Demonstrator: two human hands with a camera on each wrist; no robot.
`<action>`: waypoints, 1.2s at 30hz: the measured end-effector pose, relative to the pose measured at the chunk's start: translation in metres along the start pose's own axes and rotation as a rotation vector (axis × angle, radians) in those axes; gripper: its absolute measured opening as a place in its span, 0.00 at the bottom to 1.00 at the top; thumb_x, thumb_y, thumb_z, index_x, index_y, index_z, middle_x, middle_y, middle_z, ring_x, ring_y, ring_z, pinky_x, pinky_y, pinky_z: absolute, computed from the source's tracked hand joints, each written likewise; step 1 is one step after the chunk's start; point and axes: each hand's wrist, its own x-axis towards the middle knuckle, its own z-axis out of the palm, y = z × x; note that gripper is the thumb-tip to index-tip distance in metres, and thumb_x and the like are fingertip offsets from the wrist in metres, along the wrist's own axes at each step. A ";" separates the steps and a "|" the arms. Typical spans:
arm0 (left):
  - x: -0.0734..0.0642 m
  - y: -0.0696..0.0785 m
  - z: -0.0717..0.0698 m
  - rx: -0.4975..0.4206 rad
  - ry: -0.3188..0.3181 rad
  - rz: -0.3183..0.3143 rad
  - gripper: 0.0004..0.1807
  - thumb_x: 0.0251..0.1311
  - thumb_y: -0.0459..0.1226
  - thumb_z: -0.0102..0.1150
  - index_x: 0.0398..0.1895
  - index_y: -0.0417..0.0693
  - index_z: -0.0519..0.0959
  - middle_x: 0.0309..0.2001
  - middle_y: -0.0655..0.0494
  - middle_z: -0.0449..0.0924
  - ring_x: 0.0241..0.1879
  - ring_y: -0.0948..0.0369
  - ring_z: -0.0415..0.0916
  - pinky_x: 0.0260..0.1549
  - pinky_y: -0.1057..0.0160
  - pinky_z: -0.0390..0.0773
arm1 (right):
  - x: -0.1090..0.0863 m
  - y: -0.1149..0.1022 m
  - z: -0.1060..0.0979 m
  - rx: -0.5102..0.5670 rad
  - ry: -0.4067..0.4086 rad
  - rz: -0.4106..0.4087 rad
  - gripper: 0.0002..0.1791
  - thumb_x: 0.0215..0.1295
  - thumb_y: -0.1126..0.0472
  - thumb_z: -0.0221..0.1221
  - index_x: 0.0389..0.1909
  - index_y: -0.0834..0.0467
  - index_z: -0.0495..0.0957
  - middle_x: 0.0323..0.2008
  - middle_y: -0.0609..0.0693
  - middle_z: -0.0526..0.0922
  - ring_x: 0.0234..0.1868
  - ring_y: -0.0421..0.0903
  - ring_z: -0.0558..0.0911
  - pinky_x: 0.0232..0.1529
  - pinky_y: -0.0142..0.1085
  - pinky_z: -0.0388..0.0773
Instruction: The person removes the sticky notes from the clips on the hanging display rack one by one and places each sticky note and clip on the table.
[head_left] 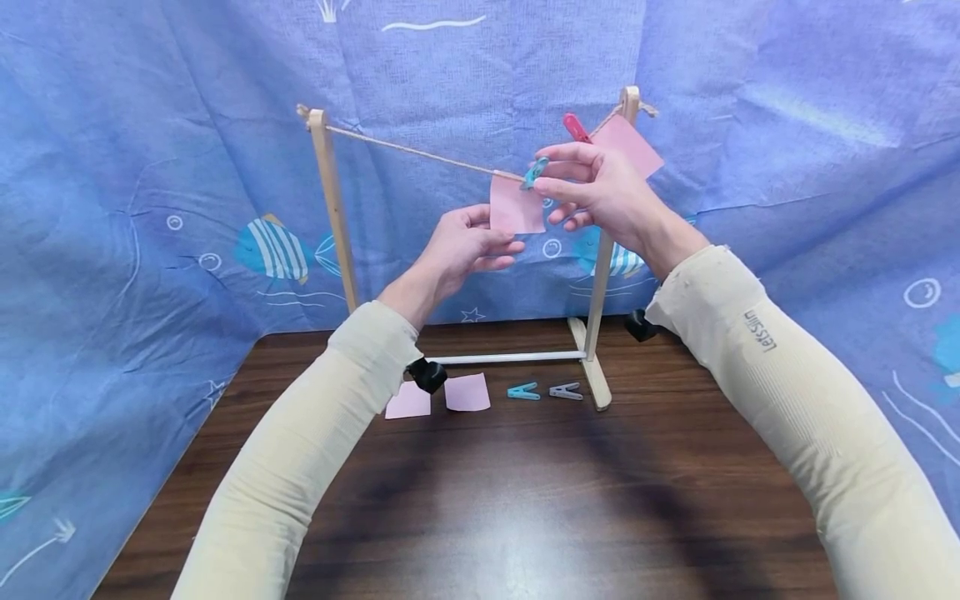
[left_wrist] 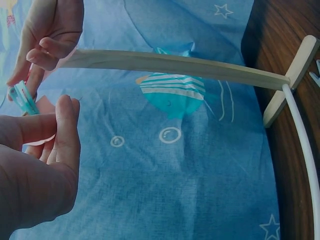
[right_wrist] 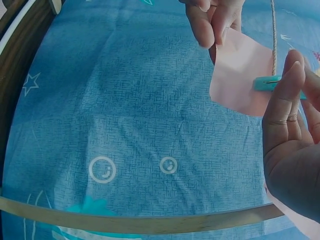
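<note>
Blue sea-print cloth (head_left: 187, 100) behind and at both sides, dark wood-grain bench (head_left: 375, 483) below. Main item: pink paper square (head_left: 517, 204), up at the rope (head_left: 408, 151), right of the rope's middle, well above bench. Its top edge is along the rope. Left hand (head_left: 465, 246) has the paper's lower left part pinched between thumb and fingers. Teal clip (head_left: 534, 172) sits at the paper's upper right corner, overlapping it; can't tell if the clip's jaws bite the rope too. Right hand (head_left: 603, 187) pinches that clip between thumb and forefinger, remaining fingers loosely bent and a bit apart.

Rope sags between left post (head_left: 332, 200) and right post (head_left: 600, 292), both wooden, knotted at each top. Near the right post, a second pink sheet (head_left: 633, 146) is up by the rope, tilted, partly behind the right hand; red clip (head_left: 575, 127) just left of it. White rod (head_left: 510, 357) runs low across to the right post, whose wooden foot (head_left: 596, 383) rests on the bench. Near side of rod, left to right on bench: flat pink note (head_left: 408, 402) partly covered by the left forearm, another flat note (head_left: 467, 392), blue clip (head_left: 523, 391), grey clip (head_left: 566, 391). Both arms in cream sleeves (head_left: 780, 392).
</note>
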 end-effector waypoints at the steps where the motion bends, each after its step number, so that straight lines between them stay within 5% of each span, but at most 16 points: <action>1: 0.000 0.000 0.000 0.001 0.000 0.000 0.22 0.69 0.27 0.59 0.65 0.40 0.74 0.54 0.37 0.81 0.44 0.53 0.87 0.41 0.60 0.86 | 0.000 0.000 0.000 0.008 -0.003 -0.004 0.31 0.63 0.62 0.70 0.66 0.59 0.73 0.56 0.56 0.82 0.23 0.46 0.85 0.22 0.31 0.82; 18: -0.003 0.003 -0.003 0.006 -0.007 -0.002 0.23 0.70 0.27 0.59 0.67 0.42 0.72 0.61 0.34 0.76 0.43 0.54 0.87 0.41 0.60 0.86 | 0.001 -0.001 -0.001 0.026 -0.023 -0.038 0.25 0.66 0.62 0.68 0.63 0.56 0.73 0.51 0.56 0.85 0.22 0.47 0.85 0.22 0.32 0.82; 24: -0.005 0.004 -0.005 -0.001 0.008 -0.006 0.23 0.69 0.26 0.59 0.66 0.42 0.73 0.53 0.38 0.81 0.42 0.54 0.87 0.40 0.59 0.86 | 0.000 0.000 -0.003 0.052 -0.032 -0.053 0.24 0.67 0.64 0.66 0.62 0.59 0.72 0.48 0.57 0.86 0.22 0.47 0.85 0.23 0.34 0.83; 30: -0.007 0.006 -0.005 0.016 0.011 0.002 0.21 0.69 0.26 0.59 0.64 0.42 0.75 0.49 0.41 0.83 0.41 0.54 0.87 0.40 0.60 0.86 | -0.001 0.000 -0.006 0.044 -0.033 -0.113 0.20 0.68 0.65 0.65 0.58 0.61 0.74 0.45 0.55 0.88 0.20 0.46 0.85 0.21 0.33 0.82; 36: -0.010 0.009 -0.008 0.031 0.015 0.010 0.20 0.69 0.26 0.59 0.63 0.42 0.76 0.55 0.36 0.81 0.41 0.55 0.87 0.40 0.60 0.86 | -0.002 -0.002 -0.005 0.071 -0.038 -0.167 0.18 0.68 0.66 0.64 0.57 0.62 0.74 0.47 0.54 0.88 0.18 0.46 0.85 0.18 0.33 0.81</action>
